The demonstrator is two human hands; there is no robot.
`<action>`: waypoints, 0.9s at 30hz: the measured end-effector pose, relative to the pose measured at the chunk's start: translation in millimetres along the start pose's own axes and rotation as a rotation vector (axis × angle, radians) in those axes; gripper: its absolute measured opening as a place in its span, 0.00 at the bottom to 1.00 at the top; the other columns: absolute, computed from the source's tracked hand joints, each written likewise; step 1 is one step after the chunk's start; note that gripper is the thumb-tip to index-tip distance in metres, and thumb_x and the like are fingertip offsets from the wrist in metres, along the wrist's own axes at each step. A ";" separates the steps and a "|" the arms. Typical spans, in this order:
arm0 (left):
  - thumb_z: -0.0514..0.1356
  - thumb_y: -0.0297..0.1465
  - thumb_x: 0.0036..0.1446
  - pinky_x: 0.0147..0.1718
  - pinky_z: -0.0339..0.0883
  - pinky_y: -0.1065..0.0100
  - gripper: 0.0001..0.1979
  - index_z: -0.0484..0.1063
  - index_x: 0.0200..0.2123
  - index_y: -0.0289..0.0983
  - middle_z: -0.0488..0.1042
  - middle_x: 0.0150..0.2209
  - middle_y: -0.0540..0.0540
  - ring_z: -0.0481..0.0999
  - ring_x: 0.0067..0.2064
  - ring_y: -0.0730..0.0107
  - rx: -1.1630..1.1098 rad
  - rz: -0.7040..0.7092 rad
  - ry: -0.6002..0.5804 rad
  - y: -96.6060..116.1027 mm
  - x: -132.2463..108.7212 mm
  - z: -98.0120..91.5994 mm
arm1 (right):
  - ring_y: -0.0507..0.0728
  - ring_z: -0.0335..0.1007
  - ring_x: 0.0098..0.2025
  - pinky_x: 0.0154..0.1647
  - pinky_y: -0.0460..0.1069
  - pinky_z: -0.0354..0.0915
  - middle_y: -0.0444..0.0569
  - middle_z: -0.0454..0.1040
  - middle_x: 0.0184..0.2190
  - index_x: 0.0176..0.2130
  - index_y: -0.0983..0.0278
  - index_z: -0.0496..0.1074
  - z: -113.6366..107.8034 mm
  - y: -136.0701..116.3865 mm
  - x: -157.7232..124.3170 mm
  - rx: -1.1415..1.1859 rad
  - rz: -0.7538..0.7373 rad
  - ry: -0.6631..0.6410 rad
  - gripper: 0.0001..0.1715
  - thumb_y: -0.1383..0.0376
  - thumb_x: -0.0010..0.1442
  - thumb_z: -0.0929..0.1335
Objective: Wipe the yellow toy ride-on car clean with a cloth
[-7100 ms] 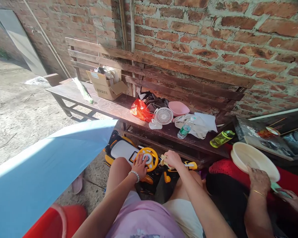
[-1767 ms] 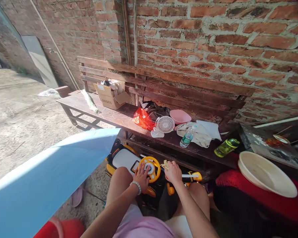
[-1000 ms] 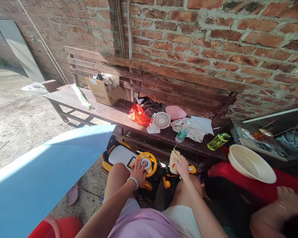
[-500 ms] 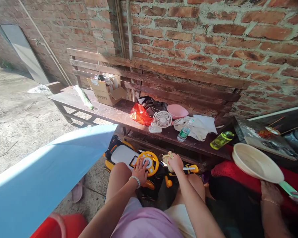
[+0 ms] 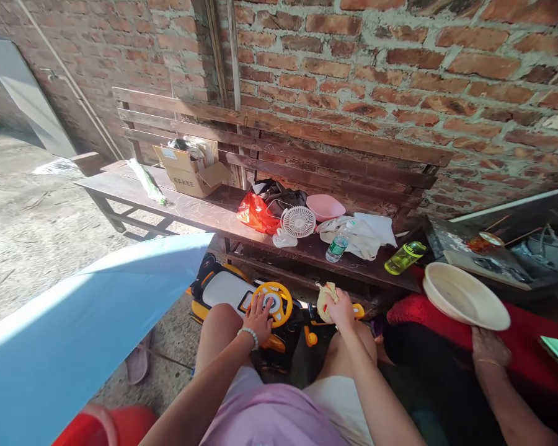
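Observation:
My left hand, with a bead bracelet at the wrist, rests flat on the yellow steering wheel of a yellow and white toy ride-on car on the ground in front of my knees. My right hand is closed around a small pale yellow piece of food, held up just right of the wheel. The car's lower part is hidden behind my legs.
A dark wooden bench along the brick wall carries a cardboard box, red bag, small white fan, pink bowl, water bottle and green bottle. Another person's hand holds a cream basin at right. A blue sheet lies at left.
My right hand has lifted the pale food slightly and turned it upward. The view has shifted a little left. The other person's hand still holds the basin, and a phone shows at far right.

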State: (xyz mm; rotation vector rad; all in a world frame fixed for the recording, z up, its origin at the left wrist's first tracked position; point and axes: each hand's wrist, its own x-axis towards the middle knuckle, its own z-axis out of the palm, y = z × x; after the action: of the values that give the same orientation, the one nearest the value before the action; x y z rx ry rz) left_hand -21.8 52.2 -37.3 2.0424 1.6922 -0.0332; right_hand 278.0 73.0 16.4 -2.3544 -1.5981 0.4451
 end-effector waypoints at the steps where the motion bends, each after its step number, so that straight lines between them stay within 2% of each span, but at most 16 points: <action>1: 0.54 0.36 0.70 0.76 0.56 0.38 0.42 0.48 0.84 0.42 0.36 0.85 0.40 0.33 0.85 0.43 0.001 -0.004 -0.001 0.5 -0.6 -0.9 | 0.59 0.75 0.54 0.54 0.50 0.66 0.53 0.78 0.54 0.58 0.59 0.79 4.3 -4.7 -5.3 -0.027 -0.016 -0.007 0.21 0.57 0.76 0.63; 6: 0.54 0.35 0.69 0.77 0.54 0.41 0.42 0.48 0.83 0.39 0.35 0.85 0.41 0.33 0.85 0.45 0.012 -0.013 -0.015 4.2 -3.7 -8.5 | 0.60 0.77 0.55 0.56 0.49 0.67 0.55 0.80 0.52 0.58 0.59 0.80 21.7 -16.1 -31.6 -0.127 -0.076 -0.087 0.21 0.62 0.77 0.62; 12: 0.53 0.35 0.71 0.77 0.54 0.41 0.42 0.44 0.84 0.39 0.33 0.85 0.40 0.31 0.85 0.45 0.015 -0.011 -0.054 5.0 -3.7 -11.8 | 0.59 0.76 0.56 0.57 0.49 0.67 0.54 0.79 0.54 0.62 0.58 0.79 14.1 -5.9 -50.7 -0.180 -0.158 -0.148 0.24 0.65 0.75 0.62; 17: 0.53 0.36 0.71 0.77 0.54 0.38 0.42 0.45 0.84 0.39 0.33 0.85 0.40 0.31 0.85 0.42 -0.004 -0.002 -0.034 2.4 -2.1 -7.7 | 0.60 0.77 0.54 0.56 0.50 0.68 0.55 0.79 0.54 0.54 0.59 0.81 17.1 4.0 -70.0 -0.220 -0.157 -0.154 0.20 0.64 0.74 0.62; 21: 0.53 0.36 0.70 0.77 0.54 0.37 0.42 0.45 0.84 0.40 0.33 0.85 0.40 0.31 0.85 0.42 -0.012 -0.002 -0.032 1.1 -0.6 -5.3 | 0.58 0.79 0.53 0.54 0.50 0.71 0.54 0.79 0.59 0.51 0.58 0.81 17.0 20.6 -71.9 -0.076 -0.123 -0.218 0.19 0.63 0.72 0.63; 24: 0.53 0.36 0.71 0.77 0.54 0.37 0.42 0.45 0.84 0.40 0.33 0.86 0.40 0.31 0.85 0.43 -0.006 0.001 -0.029 1.0 0.1 -3.5 | 0.60 0.78 0.59 0.59 0.52 0.72 0.55 0.77 0.64 0.62 0.59 0.79 5.4 23.4 -64.8 0.066 -0.100 -0.142 0.27 0.63 0.69 0.64; 27: 0.53 0.36 0.71 0.77 0.54 0.38 0.42 0.46 0.84 0.40 0.34 0.86 0.39 0.32 0.85 0.44 0.001 0.002 -0.013 0.8 0.3 -1.7 | 0.61 0.75 0.63 0.64 0.53 0.71 0.53 0.74 0.69 0.74 0.57 0.69 -14.1 6.0 -58.4 0.102 -0.159 -0.033 0.37 0.64 0.69 0.64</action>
State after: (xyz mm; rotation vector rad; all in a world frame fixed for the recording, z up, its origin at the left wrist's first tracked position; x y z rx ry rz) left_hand -21.4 53.0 -35.6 2.0405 1.6827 -0.0463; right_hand 268.3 15.9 33.2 -2.1373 -1.7186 0.5201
